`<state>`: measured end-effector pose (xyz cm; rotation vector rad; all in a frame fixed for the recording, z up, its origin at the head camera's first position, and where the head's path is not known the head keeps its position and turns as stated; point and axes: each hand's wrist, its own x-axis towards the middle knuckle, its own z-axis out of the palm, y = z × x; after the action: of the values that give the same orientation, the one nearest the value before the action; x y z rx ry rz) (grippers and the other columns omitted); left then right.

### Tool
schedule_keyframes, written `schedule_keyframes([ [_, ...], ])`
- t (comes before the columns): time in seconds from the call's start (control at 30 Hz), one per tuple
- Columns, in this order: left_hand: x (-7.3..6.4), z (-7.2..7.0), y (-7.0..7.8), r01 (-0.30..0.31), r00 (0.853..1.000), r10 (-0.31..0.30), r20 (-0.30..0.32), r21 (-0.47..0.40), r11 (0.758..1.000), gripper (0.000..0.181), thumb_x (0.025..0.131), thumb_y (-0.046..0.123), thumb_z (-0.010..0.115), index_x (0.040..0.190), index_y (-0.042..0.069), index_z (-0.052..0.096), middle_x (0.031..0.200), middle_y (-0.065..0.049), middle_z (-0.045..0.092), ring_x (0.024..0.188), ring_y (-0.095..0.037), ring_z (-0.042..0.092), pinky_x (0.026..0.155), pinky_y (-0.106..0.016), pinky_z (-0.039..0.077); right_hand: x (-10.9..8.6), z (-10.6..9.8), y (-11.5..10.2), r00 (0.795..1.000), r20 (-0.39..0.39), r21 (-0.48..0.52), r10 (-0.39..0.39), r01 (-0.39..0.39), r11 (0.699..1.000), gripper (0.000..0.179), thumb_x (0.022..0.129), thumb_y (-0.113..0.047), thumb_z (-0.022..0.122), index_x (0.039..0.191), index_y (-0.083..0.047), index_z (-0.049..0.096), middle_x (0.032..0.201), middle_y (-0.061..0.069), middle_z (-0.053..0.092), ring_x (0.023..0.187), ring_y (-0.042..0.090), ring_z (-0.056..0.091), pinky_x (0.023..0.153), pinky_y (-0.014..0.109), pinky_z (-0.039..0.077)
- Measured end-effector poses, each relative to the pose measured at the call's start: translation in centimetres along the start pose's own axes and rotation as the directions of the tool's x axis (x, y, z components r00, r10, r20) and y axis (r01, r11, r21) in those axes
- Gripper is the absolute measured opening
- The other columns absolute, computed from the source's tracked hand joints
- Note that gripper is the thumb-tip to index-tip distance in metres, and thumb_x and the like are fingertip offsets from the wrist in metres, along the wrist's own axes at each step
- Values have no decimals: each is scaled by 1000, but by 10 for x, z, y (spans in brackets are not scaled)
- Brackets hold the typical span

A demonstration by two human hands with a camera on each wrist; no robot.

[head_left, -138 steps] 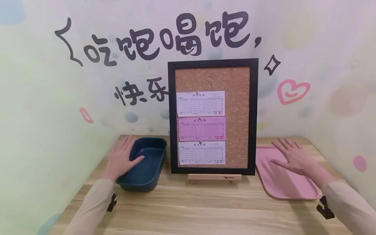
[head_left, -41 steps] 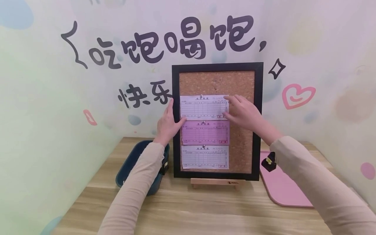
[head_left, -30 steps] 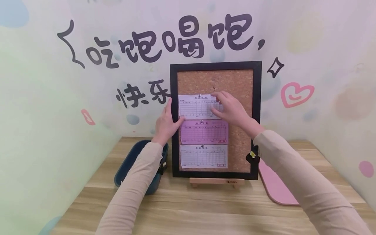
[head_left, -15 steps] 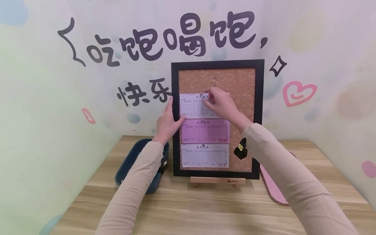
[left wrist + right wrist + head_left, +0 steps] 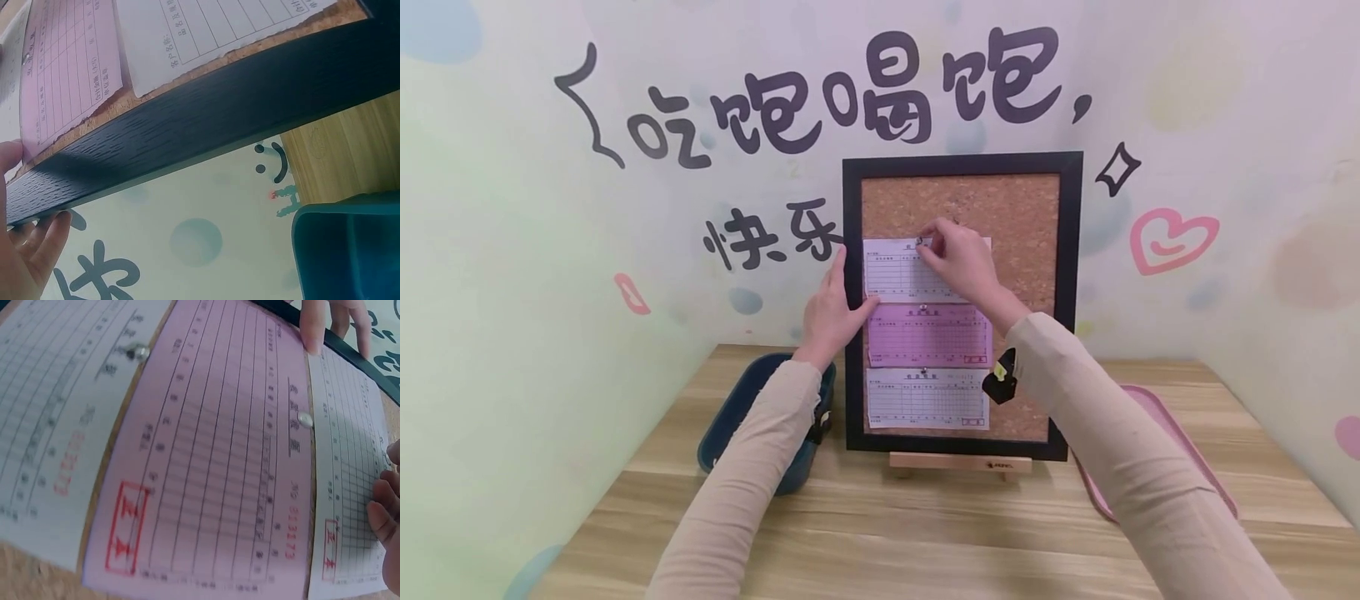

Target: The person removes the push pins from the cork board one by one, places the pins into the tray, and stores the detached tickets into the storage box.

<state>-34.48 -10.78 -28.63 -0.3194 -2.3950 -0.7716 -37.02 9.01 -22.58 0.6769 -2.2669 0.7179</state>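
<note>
A black-framed cork board [image 5: 1018, 250] stands upright on a small wooden easel. Pinned one above another on it are a white receipt slip [image 5: 887, 271], a pink slip [image 5: 925, 337] and another white slip [image 5: 928, 400]. My left hand [image 5: 831, 317] grips the frame's left edge; its thumb lies in front and its fingers reach behind, as the left wrist view shows. With thumb and forefinger, my right hand [image 5: 966, 262] pinches the push pin [image 5: 920, 241] at the top slip's upper edge, covering that slip's right part. Push pins also hold the pink slip [image 5: 305, 419] and the lower white slip.
A dark blue plastic bin [image 5: 722, 433] sits left of the board, partly behind my left sleeve. On the right lies a pink tray [image 5: 1180, 429], mostly hidden by my right arm. Both rest on the wooden table [image 5: 880, 533], with a printed wall [image 5: 625, 250] close behind.
Both hands have come from above the bin and tray to the board. The left has since stayed on the frame; the right has slid left along the top slip to its pin.
</note>
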Motion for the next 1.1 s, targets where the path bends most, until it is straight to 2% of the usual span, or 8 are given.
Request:
schedule_keyframes([
  [0.07,0,0,-1,-4,1000,4,-5,-2,1000,87,81,35,67,145,11,14,144,-14,32,79,-30,59,79,-40,48,0,3,-1,1000,-18,0,20,-20,1000,20,86,-16,60,102,-4,62,68,5,54,60,18,47,55,28,35],
  [0.27,0,2,-3,-32,999,31,-33,-13,999,86,80,35,68,144,9,18,144,-13,32,103,-32,55,87,-40,44,-3,9,-5,994,-94,1,64,-64,998,16,86,-14,58,98,-5,62,67,5,53,58,17,46,54,28,33],
  [0.63,-1,1,-3,-45,998,44,-43,-25,999,87,79,34,69,144,8,18,143,-14,33,104,-32,56,90,-38,44,-4,17,-7,980,-161,41,118,-113,993,12,86,-12,59,93,-4,63,68,6,57,58,19,49,55,29,35],
  [0.8,-1,2,-3,-44,998,43,-48,-25,999,86,79,33,70,144,6,20,143,-14,34,101,-32,57,88,-39,44,-3,17,-11,976,-158,45,150,-145,988,12,85,-11,58,93,-4,63,71,8,61,60,19,53,57,30,38],
  [1.0,-1,1,-2,-33,999,32,-37,-33,999,86,79,33,69,144,8,18,144,-13,32,111,-31,52,94,-38,41,0,14,-13,975,-103,58,195,-189,980,12,85,-10,56,93,-4,62,76,9,62,66,20,55,62,32,40],
  [1.1,-1,2,-2,-36,999,35,-41,-29,999,86,79,33,69,144,7,19,144,-13,33,111,-31,52,93,-38,42,0,13,-12,975,-85,58,205,-200,978,12,86,-11,56,94,-4,62,75,8,61,66,20,53,62,32,39],
])
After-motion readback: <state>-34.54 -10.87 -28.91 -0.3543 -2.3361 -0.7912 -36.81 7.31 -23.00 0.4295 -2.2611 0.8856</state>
